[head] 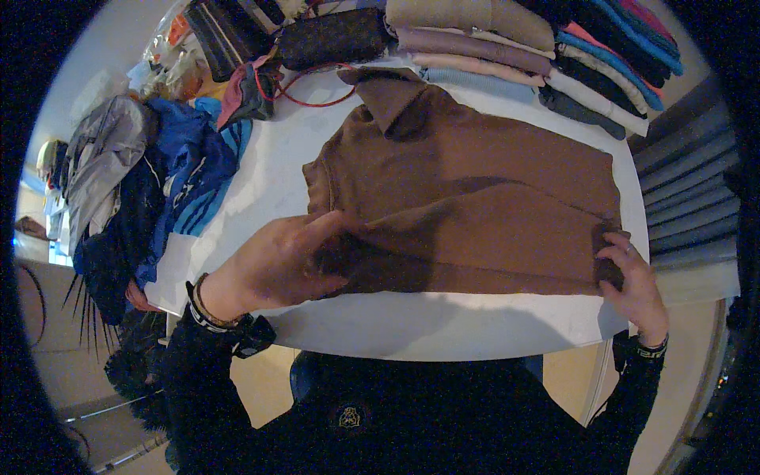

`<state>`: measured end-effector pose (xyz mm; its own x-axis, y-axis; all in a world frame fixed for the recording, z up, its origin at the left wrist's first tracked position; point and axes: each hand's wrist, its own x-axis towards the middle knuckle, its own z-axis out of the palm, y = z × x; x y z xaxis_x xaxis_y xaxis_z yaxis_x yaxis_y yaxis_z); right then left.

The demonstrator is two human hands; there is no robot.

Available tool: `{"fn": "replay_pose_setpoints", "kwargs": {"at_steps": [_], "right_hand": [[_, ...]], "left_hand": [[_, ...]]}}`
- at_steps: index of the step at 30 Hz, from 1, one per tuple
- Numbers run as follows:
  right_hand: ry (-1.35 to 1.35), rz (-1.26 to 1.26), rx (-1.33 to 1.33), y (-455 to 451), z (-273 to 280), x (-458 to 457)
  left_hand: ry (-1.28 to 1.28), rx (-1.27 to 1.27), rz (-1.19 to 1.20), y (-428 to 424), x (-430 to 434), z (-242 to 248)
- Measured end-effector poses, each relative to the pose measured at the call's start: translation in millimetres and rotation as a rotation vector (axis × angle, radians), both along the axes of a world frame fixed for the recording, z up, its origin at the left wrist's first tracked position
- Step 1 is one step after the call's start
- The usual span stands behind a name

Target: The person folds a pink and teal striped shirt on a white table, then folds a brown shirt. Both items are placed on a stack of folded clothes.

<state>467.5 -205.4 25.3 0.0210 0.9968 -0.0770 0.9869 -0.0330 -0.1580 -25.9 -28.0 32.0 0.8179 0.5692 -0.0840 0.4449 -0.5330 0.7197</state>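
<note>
A brown collared garment point(487, 208) lies flat on its side across the white table point(279, 154), collar toward the far left and hem toward the right. My left hand point(285, 258) grips its near left part, thumb on top and fingers curled around the cloth. At the near right corner, my right hand point(632, 276) pinches the hem between thumb and fingers. A raised fold runs across the middle of the fabric, between the two hands. Part of the cloth under my left hand is in shadow.
Folded clothes point(475, 44) are stacked at the back, with a second stack point(617, 53) to their right. Blue clothing point(190, 154) and a grey garment point(107, 160) are heaped at the left edge. Dark bags point(332, 38) and a red cord point(314, 104) lie at the back left.
</note>
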Motion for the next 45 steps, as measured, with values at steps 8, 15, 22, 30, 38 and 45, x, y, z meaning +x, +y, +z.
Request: {"fn": "replay_pose_setpoints", "kwargs": {"at_steps": [8,15,22,30,38,45], "right_hand": [[-0.030,0.105,-0.176,-8,33,-12],[0.010,0.295,0.087,36,48,-51],[0.035,0.326,-0.212,57,49,-52],[-0.089,0.273,0.157,124,35,0],[-0.014,0.090,0.098,143,1,44],[0.053,0.009,0.023,146,-1,42]], "left_hand": [[0.222,-0.145,-0.199,-11,-18,8],[-0.125,0.485,-0.296,-5,56,13],[0.041,0.523,-0.463,-1,93,1],[-0.202,0.771,-0.253,61,125,-27],[-0.161,0.890,0.137,114,105,-41],[-0.262,0.623,0.369,136,92,-59]]}}
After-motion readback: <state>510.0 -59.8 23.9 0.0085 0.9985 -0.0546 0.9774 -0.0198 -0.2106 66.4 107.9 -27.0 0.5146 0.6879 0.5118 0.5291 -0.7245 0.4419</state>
